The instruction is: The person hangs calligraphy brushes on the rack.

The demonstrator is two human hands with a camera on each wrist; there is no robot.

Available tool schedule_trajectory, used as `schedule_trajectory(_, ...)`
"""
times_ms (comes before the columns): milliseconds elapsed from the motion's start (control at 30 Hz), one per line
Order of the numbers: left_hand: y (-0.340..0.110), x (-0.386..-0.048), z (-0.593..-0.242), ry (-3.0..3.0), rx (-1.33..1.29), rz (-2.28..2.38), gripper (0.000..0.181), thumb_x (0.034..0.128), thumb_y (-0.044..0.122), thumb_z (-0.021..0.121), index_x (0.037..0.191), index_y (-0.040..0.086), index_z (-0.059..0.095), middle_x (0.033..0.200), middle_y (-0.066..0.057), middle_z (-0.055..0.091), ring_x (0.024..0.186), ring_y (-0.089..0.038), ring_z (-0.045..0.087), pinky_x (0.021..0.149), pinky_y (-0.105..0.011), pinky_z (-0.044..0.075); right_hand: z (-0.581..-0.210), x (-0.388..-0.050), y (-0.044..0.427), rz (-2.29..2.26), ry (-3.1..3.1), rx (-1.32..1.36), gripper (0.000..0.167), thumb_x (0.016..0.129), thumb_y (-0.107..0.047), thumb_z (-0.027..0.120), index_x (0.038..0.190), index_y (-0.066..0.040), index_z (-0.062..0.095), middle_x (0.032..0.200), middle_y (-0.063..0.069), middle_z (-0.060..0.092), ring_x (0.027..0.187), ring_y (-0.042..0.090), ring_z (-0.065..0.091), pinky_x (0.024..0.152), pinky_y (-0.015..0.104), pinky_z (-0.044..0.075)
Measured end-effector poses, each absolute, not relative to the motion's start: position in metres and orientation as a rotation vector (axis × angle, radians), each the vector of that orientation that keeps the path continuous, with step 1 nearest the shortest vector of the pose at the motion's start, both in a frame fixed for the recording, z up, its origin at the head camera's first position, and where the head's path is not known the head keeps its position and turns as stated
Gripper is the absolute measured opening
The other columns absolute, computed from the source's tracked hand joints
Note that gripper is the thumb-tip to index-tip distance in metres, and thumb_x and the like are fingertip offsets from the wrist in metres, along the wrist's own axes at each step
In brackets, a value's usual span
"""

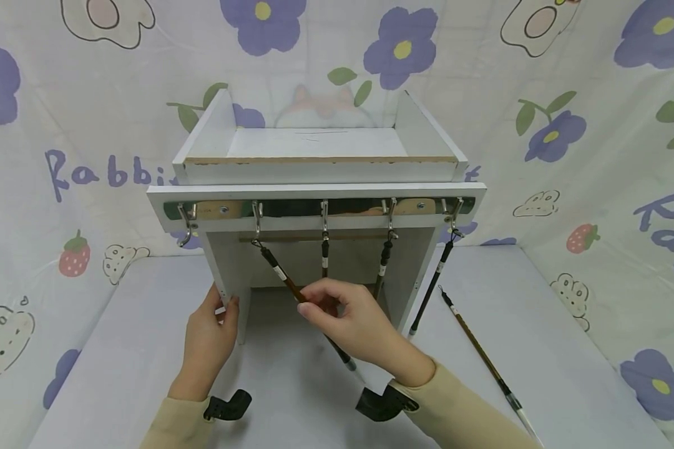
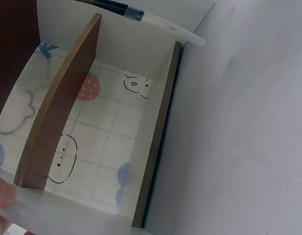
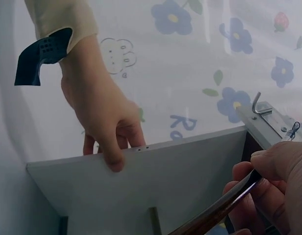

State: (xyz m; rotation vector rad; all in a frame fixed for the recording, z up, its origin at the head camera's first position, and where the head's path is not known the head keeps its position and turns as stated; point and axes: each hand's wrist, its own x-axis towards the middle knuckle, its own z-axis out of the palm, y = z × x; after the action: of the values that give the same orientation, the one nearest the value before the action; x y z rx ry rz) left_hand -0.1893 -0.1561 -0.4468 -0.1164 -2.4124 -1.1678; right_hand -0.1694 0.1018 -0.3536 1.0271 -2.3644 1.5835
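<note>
My right hand pinches the brown handle of a writing brush between thumb and fingers. This brush slants down to the right, its top loop at the second hook from the left; its pale tip crosses the top of the left wrist view. My left hand grips the front edge of the left side panel of a white wooden stand, thumb inside. Further brushes hang from the third hook, the fourth hook and the right-end hook, among them a dark brush.
Another brush lies on the white table to the right of the stand. An open-topped tray forms the stand's upper part. The leftmost hook is bare. Behind hangs a flower-printed cloth.
</note>
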Motion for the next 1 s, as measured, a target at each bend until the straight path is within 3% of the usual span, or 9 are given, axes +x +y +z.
schedule_trajectory(1000,-0.156,-0.19,-0.447,-2.426,-0.104,-1.154,0.037,0.0988,0.017,0.054,0.135,0.009,0.049,0.114,-0.024,0.064,0.09,-0.039,0.068,0.071,-0.05,0.057,-0.358,-0.17,0.091,1.673,-2.412,0.864,0.011,0.092,-0.014,0.068,0.102,-0.009,0.068,0.086,-0.003,0.067,0.069,0.014,0.058,0.06,0.026,0.05)
